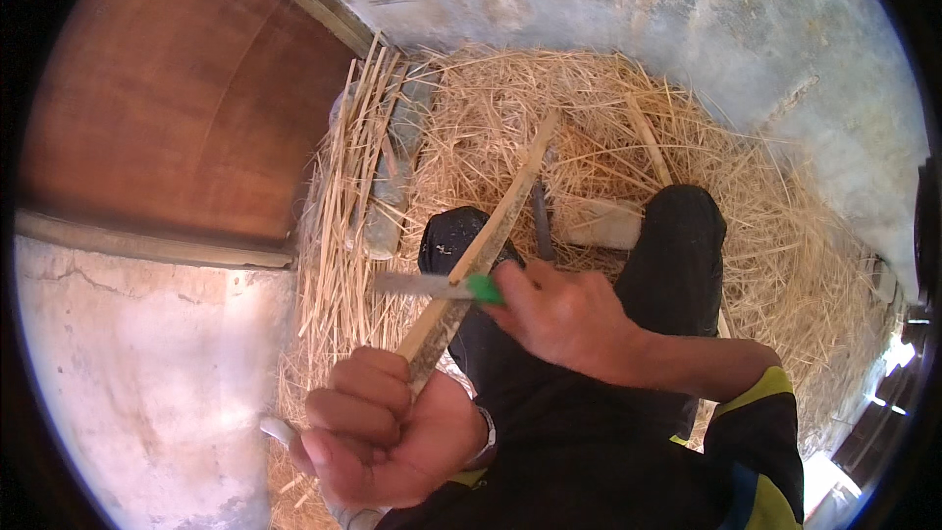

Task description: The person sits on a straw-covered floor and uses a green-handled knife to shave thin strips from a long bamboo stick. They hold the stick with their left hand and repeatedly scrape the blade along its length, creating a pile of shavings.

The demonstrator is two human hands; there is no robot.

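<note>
My left hand (388, 427) is closed round the near end of a long split bamboo strip (496, 226), which slants up and away to the right. The strip's outer side is darker and its cut side pale yellow. In my right hand (564, 319) is a knife (417, 285) with a green handle. Its blade, blurred, points left and lies across the strip a little beyond my left hand. My right fingers wrap the handle and hide most of it. The strip passes over my knee in dark trousers.
Thin shavings (589, 79) cover the floor. A bundle of slim split sticks (343, 206) lies at left beside a grey slab (392, 196). Between my knees are a dark bar-like tool (541, 221) and a pale block (603, 224). Plastered walls (765, 29) and a brown panel (177, 88) stand around.
</note>
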